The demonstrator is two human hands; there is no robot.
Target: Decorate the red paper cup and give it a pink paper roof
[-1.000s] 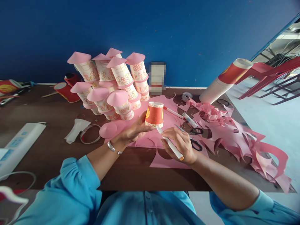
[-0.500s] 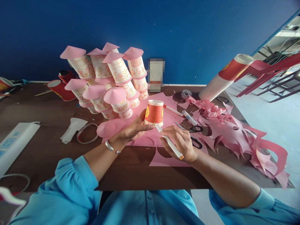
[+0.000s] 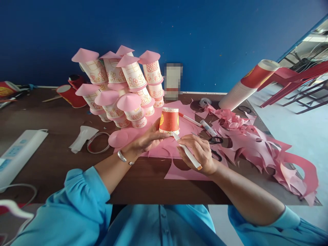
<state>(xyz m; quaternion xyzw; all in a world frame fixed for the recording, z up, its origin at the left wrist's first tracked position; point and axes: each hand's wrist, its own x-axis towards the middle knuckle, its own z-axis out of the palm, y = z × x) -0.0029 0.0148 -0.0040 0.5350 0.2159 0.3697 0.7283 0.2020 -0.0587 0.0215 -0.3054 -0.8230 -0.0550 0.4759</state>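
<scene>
Tapering red cup (image 3: 169,121), white-edged

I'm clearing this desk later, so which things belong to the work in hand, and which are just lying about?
Apparently part of it:
red-banded cup, in the left hand
white marker, in the right hand
pink-topped cups

Apparently just lying about:
power strip
wooden stick
pink scraps

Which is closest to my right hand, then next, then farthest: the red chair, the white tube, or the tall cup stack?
1. White tube, just past your right hand.
2. Tall cup stack, at the table's back right.
3. Red chair, off the table's right side.
</scene>
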